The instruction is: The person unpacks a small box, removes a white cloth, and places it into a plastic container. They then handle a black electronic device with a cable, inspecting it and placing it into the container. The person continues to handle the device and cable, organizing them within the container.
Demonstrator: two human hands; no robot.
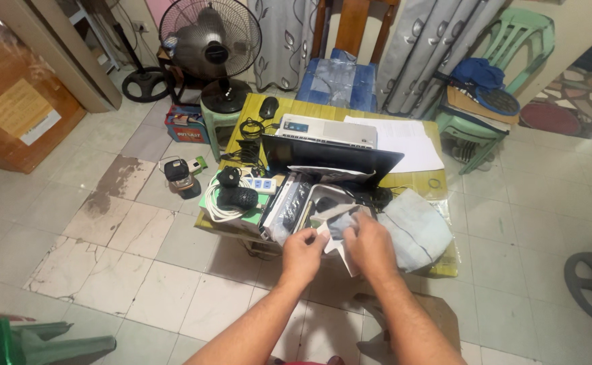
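I've got both hands — left hand (303, 255) and right hand (370, 245) — pinched on a limp grey cloth (344, 223); light, floppy — best gripped at its edges.

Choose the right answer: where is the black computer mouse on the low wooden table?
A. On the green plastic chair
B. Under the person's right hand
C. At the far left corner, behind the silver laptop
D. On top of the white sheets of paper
C: the black computer mouse lies at the far left corner of the wooden table, just beyond the silver laptop, away from both hands.
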